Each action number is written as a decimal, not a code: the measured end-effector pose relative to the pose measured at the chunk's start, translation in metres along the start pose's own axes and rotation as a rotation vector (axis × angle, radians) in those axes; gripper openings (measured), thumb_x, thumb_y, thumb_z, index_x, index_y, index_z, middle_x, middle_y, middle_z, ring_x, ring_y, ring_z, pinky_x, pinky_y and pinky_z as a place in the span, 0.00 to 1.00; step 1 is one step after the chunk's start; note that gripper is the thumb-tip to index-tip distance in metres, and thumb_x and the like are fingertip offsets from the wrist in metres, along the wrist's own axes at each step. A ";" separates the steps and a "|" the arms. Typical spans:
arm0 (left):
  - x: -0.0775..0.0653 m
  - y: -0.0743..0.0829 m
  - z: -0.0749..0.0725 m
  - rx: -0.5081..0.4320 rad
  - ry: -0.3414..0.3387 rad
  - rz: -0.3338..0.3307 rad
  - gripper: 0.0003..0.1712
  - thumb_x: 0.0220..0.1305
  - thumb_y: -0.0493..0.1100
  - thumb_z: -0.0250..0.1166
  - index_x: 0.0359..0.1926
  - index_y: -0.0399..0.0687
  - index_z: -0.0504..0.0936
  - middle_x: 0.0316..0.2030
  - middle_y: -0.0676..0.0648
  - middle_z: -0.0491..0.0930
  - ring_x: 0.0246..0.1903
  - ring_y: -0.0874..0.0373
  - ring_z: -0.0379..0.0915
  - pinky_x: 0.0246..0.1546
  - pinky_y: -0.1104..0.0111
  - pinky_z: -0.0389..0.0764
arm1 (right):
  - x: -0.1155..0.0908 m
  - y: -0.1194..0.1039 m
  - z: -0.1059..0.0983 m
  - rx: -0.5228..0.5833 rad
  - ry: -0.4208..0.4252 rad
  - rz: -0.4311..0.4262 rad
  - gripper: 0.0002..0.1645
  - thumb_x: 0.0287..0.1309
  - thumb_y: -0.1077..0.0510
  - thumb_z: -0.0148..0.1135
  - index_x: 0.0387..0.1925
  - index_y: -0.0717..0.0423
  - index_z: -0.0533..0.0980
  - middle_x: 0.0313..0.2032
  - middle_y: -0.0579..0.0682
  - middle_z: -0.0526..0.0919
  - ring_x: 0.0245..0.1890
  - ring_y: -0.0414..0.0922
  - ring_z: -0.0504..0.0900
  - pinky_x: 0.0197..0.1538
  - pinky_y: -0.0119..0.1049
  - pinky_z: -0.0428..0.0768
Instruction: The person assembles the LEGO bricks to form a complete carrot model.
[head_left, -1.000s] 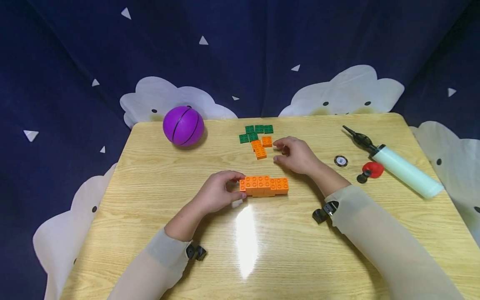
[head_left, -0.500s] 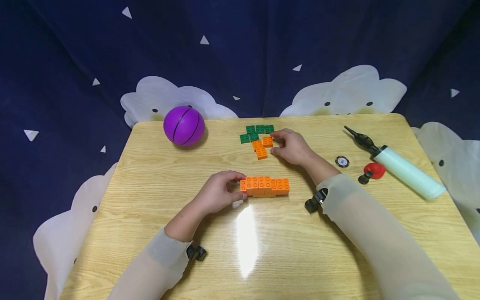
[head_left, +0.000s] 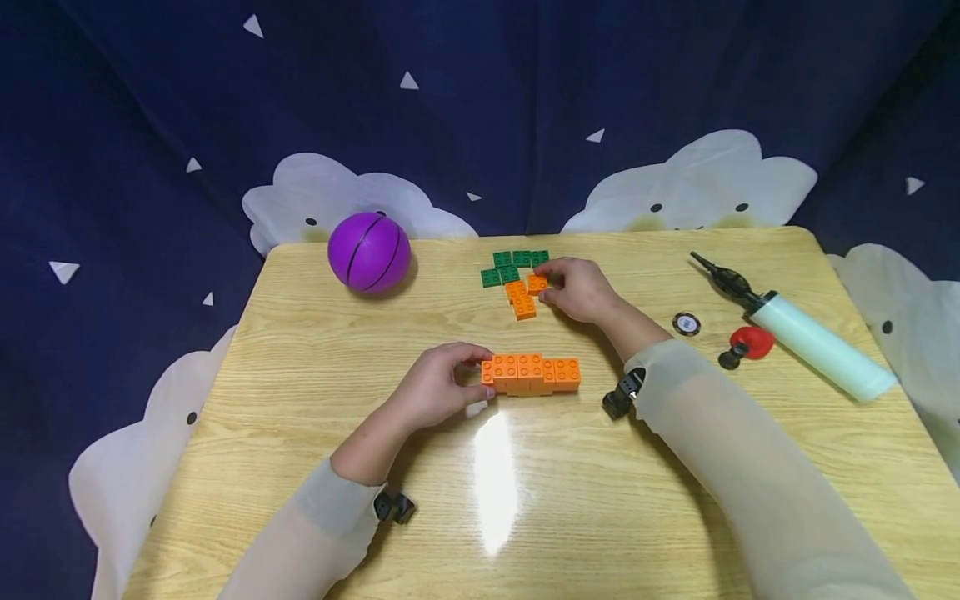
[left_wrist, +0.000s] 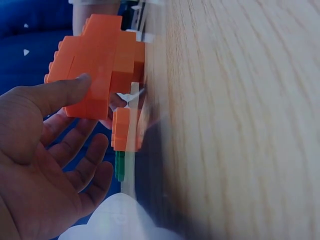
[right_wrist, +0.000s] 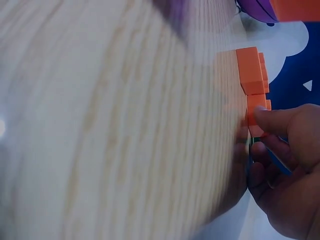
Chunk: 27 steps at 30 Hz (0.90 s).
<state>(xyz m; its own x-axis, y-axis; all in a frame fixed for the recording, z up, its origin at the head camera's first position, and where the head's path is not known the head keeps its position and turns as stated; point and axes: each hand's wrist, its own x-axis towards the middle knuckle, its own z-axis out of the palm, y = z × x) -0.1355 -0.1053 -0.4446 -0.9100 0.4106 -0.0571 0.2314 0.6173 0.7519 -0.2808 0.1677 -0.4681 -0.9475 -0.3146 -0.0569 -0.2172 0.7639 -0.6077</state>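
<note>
In the head view, my left hand (head_left: pixel 431 387) pinches the left end of a stepped build of joined orange toy bricks (head_left: pixel 517 375). The left wrist view shows the thumb lying flat across the face of this build (left_wrist: pixel 97 55), its fingers behind. Farther back, my right hand (head_left: pixel 585 290) has thumb and fingers on either side of a small orange brick (head_left: pixel 537 284). In the right wrist view the thumb presses on that brick (right_wrist: pixel 254 102). Beside it lie more loose orange bricks (head_left: pixel 522 307), with several green bricks (head_left: pixel 509 273) just behind.
A purple ball (head_left: pixel 369 252) stands at the table's back left. To the right lie a hand pump (head_left: pixel 817 346) with a black nozzle, a round black-and-white chip (head_left: pixel 686 324) and a red item (head_left: pixel 752 342) with a black part. A dark blue curtain (head_left: pixel 480 100) hangs behind the table.
My right hand has moved left and slightly away from me, bringing its thumb and fingers around the small orange brick. The left hand and its build have stayed in place.
</note>
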 end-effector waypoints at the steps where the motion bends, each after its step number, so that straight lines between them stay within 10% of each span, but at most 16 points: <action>1: 0.000 0.000 0.000 0.000 0.001 -0.002 0.25 0.59 0.45 0.79 0.57 0.52 0.85 0.55 0.54 0.84 0.54 0.53 0.79 0.59 0.57 0.77 | -0.001 0.000 0.000 0.003 -0.001 0.003 0.25 0.66 0.57 0.69 0.64 0.53 0.79 0.60 0.55 0.81 0.48 0.52 0.76 0.56 0.48 0.76; 27: -0.002 0.000 0.001 0.011 0.011 0.007 0.25 0.59 0.45 0.79 0.58 0.52 0.85 0.52 0.53 0.84 0.53 0.52 0.79 0.58 0.56 0.78 | -0.051 0.011 -0.012 0.033 0.053 -0.060 0.21 0.65 0.58 0.70 0.59 0.53 0.83 0.57 0.54 0.83 0.44 0.51 0.78 0.50 0.46 0.77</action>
<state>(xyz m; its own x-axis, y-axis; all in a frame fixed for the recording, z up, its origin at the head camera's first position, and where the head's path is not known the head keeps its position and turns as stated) -0.1329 -0.1056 -0.4448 -0.9121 0.4074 -0.0450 0.2412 0.6222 0.7448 -0.2377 0.1988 -0.4619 -0.9443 -0.3283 0.0213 -0.2666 0.7257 -0.6342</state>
